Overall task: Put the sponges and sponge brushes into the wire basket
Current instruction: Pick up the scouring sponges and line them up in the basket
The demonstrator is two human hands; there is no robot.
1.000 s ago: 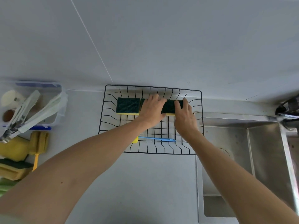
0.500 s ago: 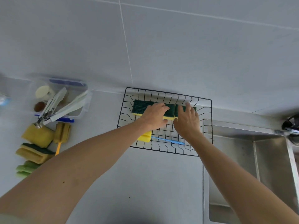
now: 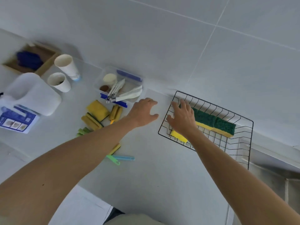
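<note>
Head view, and over on the left of the worktop (image 3: 146,184) the pile waiting to go in sits in a loose cluster: a plain yellow sponge (image 3: 97,108) on top, a green-backed sponge (image 3: 91,121) just beside and below it, and a yellow sponge brush (image 3: 115,113) with an orange handle lying just to their right. Green pieces (image 3: 82,132) poke out at the lower edge of the heap, partly hidden by the forearm, so what they are is hard to tell. Nearer the person, a green handle (image 3: 113,160) and a blue handle (image 3: 124,158) cross on the worktop.

Moving right, the left hand (image 3: 142,112) hovers over bare worktop, fingers spread and empty, close to the sponge brush. Next comes the right hand (image 3: 182,119), also open and holding nothing, palm down over the left end of the wire basket (image 3: 243,118). Inside the basket lie two green-topped sponges (image 3: 214,121) end to end along the far side, and a yellow sponge head (image 3: 178,136) at the near corner.

These look light, soft and springy; a pinch across the short sides should do for each sponge. The brushes likely lift best by their stiff handles, since the foam heads would squash and flop.
</note>
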